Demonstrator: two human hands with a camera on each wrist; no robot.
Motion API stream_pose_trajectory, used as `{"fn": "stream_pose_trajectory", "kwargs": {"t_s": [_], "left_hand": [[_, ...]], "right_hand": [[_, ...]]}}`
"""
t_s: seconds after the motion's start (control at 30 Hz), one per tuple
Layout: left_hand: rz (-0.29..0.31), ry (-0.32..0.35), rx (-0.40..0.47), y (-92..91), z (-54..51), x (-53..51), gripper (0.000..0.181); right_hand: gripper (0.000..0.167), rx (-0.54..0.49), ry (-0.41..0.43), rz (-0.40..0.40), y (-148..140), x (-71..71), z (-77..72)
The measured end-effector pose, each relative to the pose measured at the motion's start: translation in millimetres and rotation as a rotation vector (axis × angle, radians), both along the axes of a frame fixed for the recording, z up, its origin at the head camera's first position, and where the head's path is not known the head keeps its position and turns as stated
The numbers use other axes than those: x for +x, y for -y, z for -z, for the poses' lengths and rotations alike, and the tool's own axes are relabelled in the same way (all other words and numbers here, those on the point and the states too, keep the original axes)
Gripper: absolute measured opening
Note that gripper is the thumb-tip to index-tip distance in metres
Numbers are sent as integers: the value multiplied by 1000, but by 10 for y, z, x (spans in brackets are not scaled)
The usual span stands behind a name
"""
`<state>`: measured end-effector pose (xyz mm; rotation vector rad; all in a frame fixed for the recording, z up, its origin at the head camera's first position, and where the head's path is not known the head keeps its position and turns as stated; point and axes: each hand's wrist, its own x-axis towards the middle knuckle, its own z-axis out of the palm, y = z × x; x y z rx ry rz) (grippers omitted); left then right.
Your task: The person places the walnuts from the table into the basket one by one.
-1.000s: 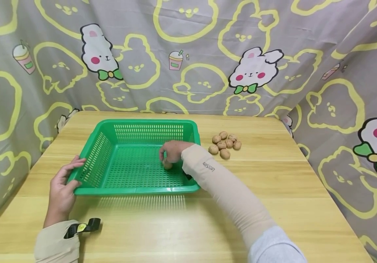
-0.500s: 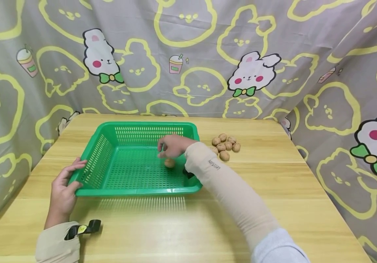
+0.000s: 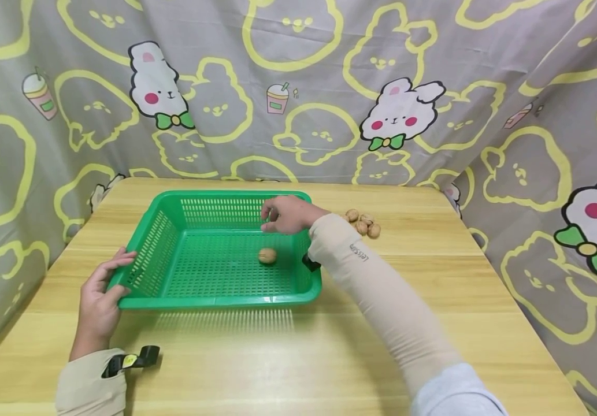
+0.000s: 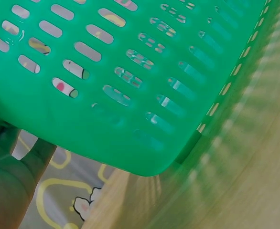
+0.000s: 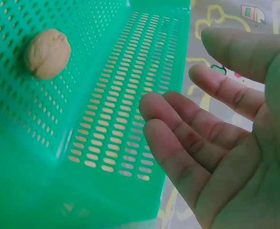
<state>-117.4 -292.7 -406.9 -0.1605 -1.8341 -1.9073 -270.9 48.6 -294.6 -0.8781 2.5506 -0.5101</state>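
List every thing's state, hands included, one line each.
Green basket: right way up, open-topped
Lone walnut: lying on the basket's floor, visible shell whole
Walnut pile: bunched on the table, partly hidden by the right sleeve
Left hand: gripping the basket's left rim
Right hand: holding nothing, fingers slightly bent
Curtain: hanging, creased

Green basket (image 3: 215,301), tan walnuts (image 3: 267,256), yellow wood-grained table (image 3: 277,364); grey far curtain (image 3: 324,75) with yellow outlines, white rabbits (image 3: 402,112).
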Motion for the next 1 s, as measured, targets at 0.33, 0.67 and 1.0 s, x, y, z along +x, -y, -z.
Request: {"fn": "stream_pose_trajectory", "kwargs": {"t_s": [0.33,0.67,1.0], "left_hand": [[-14,14,23,-28,-24,5,52],[-1,27,12,-31,-6,16,52],[-13,32,17,-28,-33,4,52]], "right_hand": [[32,-73,-27,59,-239,-55,-89],[26,-130,-42,162,-568,-116,-65],[23,-206,-88,305,-943,-216,15]]}}
